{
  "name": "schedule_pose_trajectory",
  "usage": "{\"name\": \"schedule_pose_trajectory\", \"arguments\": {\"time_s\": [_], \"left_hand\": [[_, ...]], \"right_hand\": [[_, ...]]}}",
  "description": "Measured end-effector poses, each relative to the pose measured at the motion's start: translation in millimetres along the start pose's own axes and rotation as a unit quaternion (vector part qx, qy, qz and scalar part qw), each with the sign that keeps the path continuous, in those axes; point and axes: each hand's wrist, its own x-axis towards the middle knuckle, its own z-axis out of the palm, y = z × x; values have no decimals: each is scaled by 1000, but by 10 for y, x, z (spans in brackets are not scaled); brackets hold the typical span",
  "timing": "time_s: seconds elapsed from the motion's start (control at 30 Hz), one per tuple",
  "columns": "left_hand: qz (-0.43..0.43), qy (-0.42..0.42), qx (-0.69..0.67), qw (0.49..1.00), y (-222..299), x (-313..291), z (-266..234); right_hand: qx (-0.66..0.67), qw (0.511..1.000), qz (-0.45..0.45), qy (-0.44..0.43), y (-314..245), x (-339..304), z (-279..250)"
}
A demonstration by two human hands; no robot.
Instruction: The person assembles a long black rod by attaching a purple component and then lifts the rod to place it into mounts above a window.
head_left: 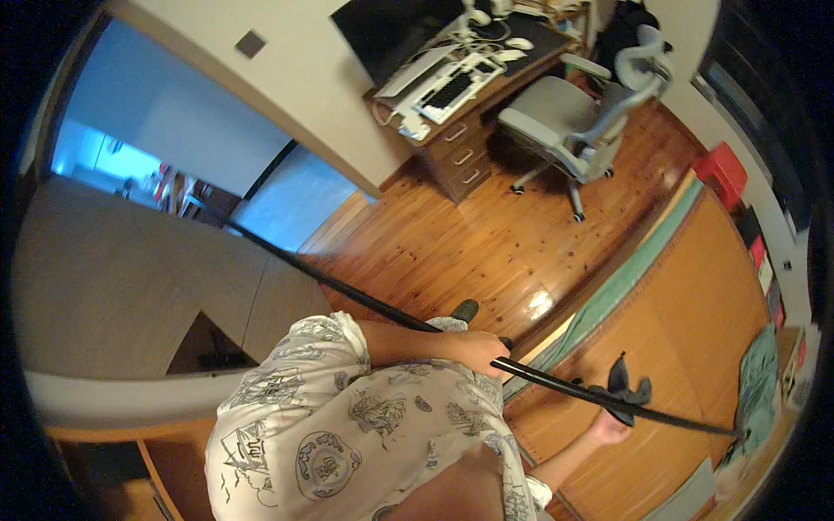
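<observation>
A long, thin black pole (356, 295) runs slantwise across the view, from the doorway side at the upper left to the bed at the lower right. My left hand (480, 351) is closed round the pole near its middle. Further along, a dark grey piece with curved prongs (622, 384) sits at the pole, and its exact kind cannot be made out. My right hand (612, 427) is closed on the lower part of this piece, just beneath the pole. Its fingers are partly hidden.
A bed with a tan mat (686, 304) fills the right side, a green cloth (757, 382) at its far edge. Beyond the wooden floor (434, 252) stand a grey office chair (556, 113) and a desk with a keyboard (456, 89). A brown panel (148, 260) lies left.
</observation>
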Motion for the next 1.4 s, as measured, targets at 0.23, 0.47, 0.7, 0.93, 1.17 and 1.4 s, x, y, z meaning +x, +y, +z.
{"name": "schedule_pose_trajectory", "arguments": {"time_s": [0.23,0.47,0.7,0.93,1.17,1.4], "left_hand": [[58,80,16,995,-146,293,-167],[-3,51,94,994,-512,67,-476],[-3,81,50,995,-1003,-460,-754],[-52,39,112,992,-1774,-731,-1193],[-101,-19,94,990,-1067,-82,-1449],[-124,-42,66,989,-1340,-19,-1544]], "right_hand": [[-53,976,-183,101,-549,501,702],[-224,949,-154,157,-314,455,1506],[-290,945,-97,121,-264,695,1440],[-483,827,-277,73,484,710,1826],[-248,904,-211,279,2206,853,1479],[-267,912,-102,296,3334,250,1944]]}}
